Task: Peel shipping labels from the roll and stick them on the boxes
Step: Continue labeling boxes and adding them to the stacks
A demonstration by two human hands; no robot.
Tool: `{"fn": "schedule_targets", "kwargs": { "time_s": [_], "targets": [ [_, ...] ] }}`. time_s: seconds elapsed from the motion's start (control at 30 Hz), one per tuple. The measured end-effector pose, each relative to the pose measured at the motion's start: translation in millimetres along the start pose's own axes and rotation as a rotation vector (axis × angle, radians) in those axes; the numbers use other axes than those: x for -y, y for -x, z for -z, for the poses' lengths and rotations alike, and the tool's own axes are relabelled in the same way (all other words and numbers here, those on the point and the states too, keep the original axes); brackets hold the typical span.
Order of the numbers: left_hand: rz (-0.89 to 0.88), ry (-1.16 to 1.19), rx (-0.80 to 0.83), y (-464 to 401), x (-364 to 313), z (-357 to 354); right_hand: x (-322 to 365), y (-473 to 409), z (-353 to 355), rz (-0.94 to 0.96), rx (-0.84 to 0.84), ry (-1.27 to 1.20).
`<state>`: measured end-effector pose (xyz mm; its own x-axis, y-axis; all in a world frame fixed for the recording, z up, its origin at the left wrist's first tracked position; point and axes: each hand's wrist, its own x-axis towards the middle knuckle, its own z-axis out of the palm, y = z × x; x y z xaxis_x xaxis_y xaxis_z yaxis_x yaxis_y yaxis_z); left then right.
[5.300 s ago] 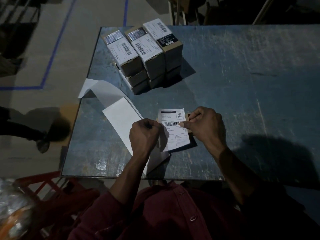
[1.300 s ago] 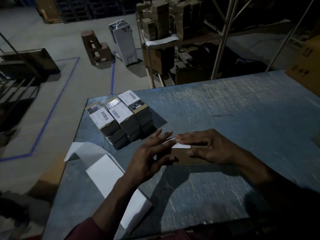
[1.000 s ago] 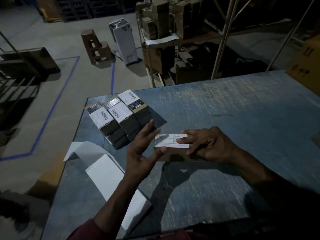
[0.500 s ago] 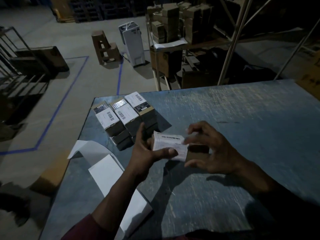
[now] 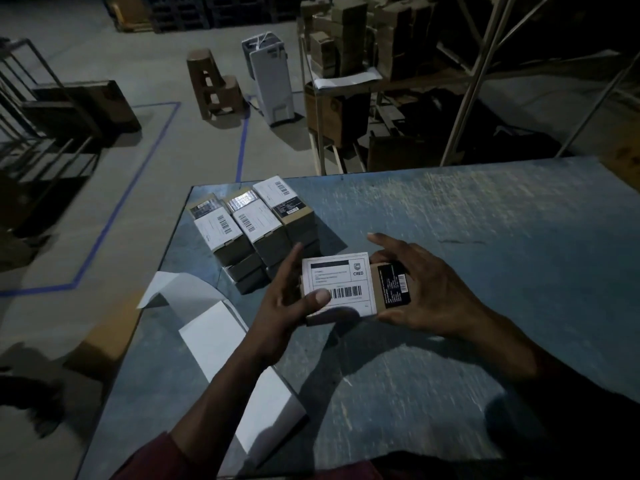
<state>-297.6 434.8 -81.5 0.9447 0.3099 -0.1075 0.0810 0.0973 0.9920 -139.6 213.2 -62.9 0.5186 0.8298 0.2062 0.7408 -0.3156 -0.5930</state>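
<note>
A small brown cardboard box [image 5: 375, 296] is held above the blue table, its top face turned toward me. A white shipping label [image 5: 341, 278] with a barcode covers most of that face; a black printed sticker sits at its right end. My left hand [image 5: 284, 303] grips the box's left side, thumb pressed on the label by the barcode. My right hand [image 5: 426, 292] holds the right end, fingers spread around it. A strip of white label backing paper [image 5: 221, 337] trails across the table's left part and over its front edge.
A stack of labelled boxes [image 5: 252, 230] stands at the far left corner of the blue table [image 5: 485, 244]. Past the table edge lie a concrete floor with blue tape lines, a metal rack with cartons [image 5: 363, 36], and a white bin [image 5: 270, 81].
The box has been lifted off the table and tipped so the labelled face points at me. Both hands went from pressing the label flat to gripping the box's ends.
</note>
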Motion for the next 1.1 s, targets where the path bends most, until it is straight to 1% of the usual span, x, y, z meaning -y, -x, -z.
{"fn": "schedule_targets", "kwargs": {
  "time_s": [0.03, 0.07, 0.13, 0.2, 0.23, 0.27, 0.33, 0.4, 0.47, 0.57, 0.7, 0.8, 0.97, 1.1],
  "targets": [
    [0.036, 0.005, -0.062, -0.5, 1.4, -3.5, 1.9, 1.6, -6.8, 0.041, -0.043, 0.035],
    [0.044, -0.023, -0.115, -1.3, 3.0, -7.5, 3.7, 2.4, -13.7, 0.080, -0.082, 0.070],
    [0.049, -0.009, -0.202, -2.0, 5.9, -14.0, 7.3, 2.6, -25.0, 0.116, -0.123, 0.152],
    [0.044, 0.040, -0.238, -1.5, 5.1, -15.9, 10.6, 3.5, -30.6, 0.090, -0.107, 0.229],
    [0.036, 0.047, -0.235, -0.8, 5.6, -15.1, 13.0, 3.5, -29.3, 0.065, -0.069, 0.240],
    [0.023, 0.053, -0.219, 0.5, 5.5, -14.6, 16.3, 2.8, -25.1, 0.022, -0.017, 0.207],
    [-0.017, 0.055, -0.167, 3.9, 5.9, -13.6, 23.8, -2.8, -12.2, -0.100, 0.080, 0.048],
    [-0.080, 0.029, -0.133, 6.0, 7.7, -12.8, 26.2, -12.0, -0.1, -0.214, 0.173, -0.061],
    [-0.117, -0.002, -0.128, 5.5, 9.2, -13.3, 25.3, -18.2, 4.2, -0.264, 0.234, -0.132],
    [-0.142, -0.028, -0.138, 5.9, 9.9, -13.0, 25.3, -17.7, 0.4, -0.294, 0.179, -0.235],
    [-0.116, -0.009, -0.190, 9.2, 14.0, -18.5, 24.1, -11.5, -7.6, -0.324, 0.103, -0.298],
    [-0.094, 0.041, -0.236, 9.3, 15.3, -23.4, 25.5, -11.4, -12.9, -0.357, 0.096, -0.382],
    [-0.012, 0.146, -0.271, 9.7, 11.9, -26.6, 27.1, -10.7, -15.3, -0.406, 0.124, -0.414],
    [0.006, 0.141, -0.285, 14.0, 10.6, -28.5, 29.6, -9.2, -21.1, -0.464, 0.123, -0.510]
  ]
}}
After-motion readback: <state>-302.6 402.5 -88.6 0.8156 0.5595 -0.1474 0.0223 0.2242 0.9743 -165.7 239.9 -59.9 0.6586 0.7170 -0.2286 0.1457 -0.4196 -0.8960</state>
